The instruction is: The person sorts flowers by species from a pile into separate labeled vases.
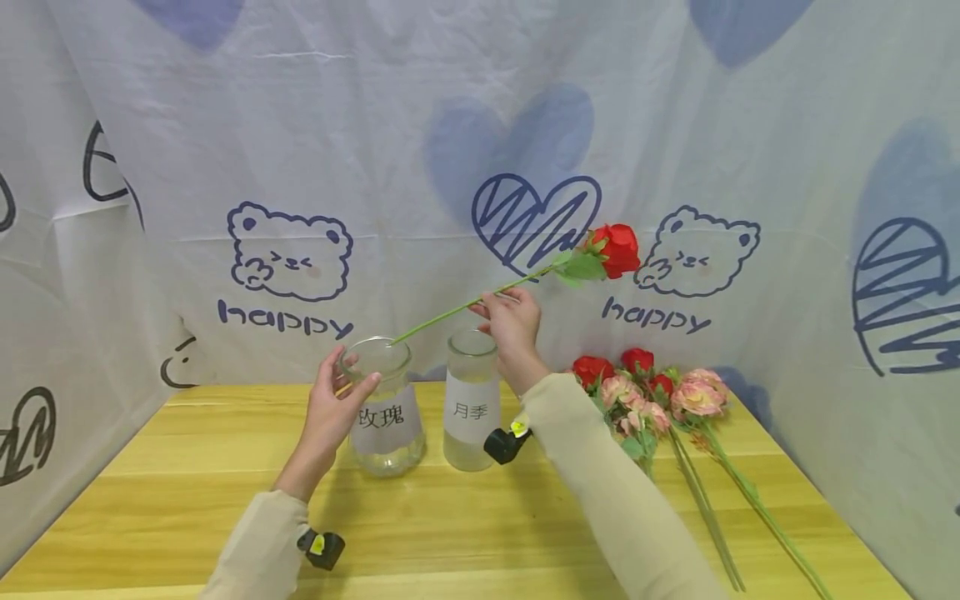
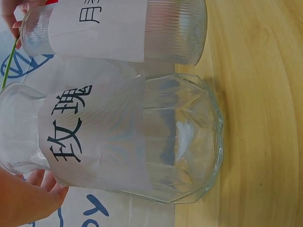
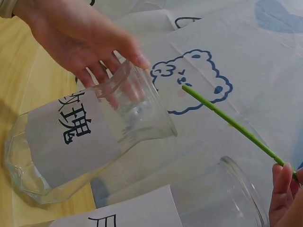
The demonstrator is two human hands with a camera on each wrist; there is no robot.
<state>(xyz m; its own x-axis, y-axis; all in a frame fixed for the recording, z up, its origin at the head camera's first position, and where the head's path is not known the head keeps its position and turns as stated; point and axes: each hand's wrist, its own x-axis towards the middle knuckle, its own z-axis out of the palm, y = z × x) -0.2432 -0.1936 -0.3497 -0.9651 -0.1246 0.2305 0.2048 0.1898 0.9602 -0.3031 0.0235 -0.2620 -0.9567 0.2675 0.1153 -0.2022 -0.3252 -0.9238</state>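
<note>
My left hand point(image 1: 333, 412) holds the neck of a wide glass vase point(image 1: 387, 461), thumb on the near side and fingers behind. Its white paper label reads 玫瑰. With my right hand point(image 1: 517, 329) I pinch the green stem of a red artificial rose point(image 1: 618, 250) partway along. The rose slants, bloom up to the right and stem end down to the left. In the right wrist view the bare stem end point(image 3: 187, 89) is just off the vase's mouth. A narrower ribbed glass vase point(image 1: 471, 454), labelled 月季, stands below my right hand.
On the right of the wooden table point(image 1: 465, 533) lies a bunch of red roses point(image 1: 592, 369) and pink flowers point(image 1: 699, 393), stems pointing toward the near edge. A white cloth point(image 1: 405, 167) with printed hearts and bears hangs behind and at both sides.
</note>
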